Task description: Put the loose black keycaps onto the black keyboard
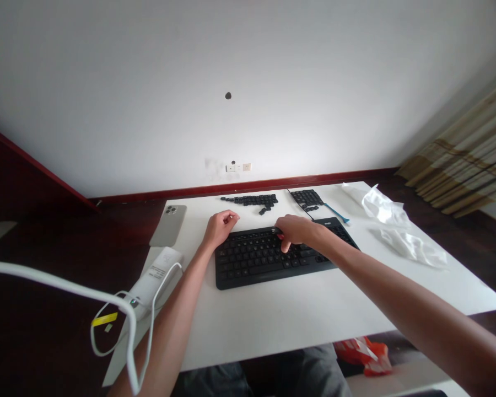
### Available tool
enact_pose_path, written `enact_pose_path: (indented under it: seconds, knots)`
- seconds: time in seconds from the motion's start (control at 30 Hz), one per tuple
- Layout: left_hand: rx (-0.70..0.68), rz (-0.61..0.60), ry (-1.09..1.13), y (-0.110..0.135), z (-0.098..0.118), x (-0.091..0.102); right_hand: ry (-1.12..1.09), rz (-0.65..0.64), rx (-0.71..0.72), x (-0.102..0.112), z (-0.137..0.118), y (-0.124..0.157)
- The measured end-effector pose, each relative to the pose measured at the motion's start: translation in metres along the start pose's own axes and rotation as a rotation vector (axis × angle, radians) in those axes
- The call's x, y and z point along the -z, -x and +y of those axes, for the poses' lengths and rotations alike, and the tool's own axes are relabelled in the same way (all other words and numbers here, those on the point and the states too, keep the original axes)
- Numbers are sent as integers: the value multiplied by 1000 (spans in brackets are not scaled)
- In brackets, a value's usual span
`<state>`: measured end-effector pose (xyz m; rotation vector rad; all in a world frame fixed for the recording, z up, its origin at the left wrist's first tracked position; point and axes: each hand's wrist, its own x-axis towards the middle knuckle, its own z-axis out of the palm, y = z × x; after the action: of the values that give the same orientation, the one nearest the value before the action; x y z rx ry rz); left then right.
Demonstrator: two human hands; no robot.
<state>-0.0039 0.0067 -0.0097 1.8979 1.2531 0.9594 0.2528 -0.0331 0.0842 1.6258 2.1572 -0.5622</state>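
Note:
A black keyboard [273,270] lies on the white table, its left part in plain view and its right part half covered by my right arm. My right hand [295,229] is closed over the keyboard's upper middle, gripping a small tool with dark and red parts [278,234]; its kind is mostly hidden by the fingers. At the keyboard's back left corner rests my left hand [222,227], fingers curled together; whether anything is in them is hidden. Behind the keyboard lie loose black keycaps [256,199] in rows, and another block of keycaps [306,197] further right.
A blue-handled brush [337,213] lies behind the keyboard by its black cable. Crumpled clear plastic bags [380,205] cover the right side. At left are a phone [168,225] and a white power bank-like device [157,278] with a white cable [66,279] looping in front.

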Motion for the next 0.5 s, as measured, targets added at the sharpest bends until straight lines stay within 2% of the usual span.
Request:
enact_pose_path:
  seconds: [0.23, 0.5]
  knots:
    - [1, 4, 2, -1, 1, 0, -105, 11, -16, -9, 11, 5]
    - [6, 0, 4, -2, -2, -1, -271, 141, 2, -35, 27, 19]
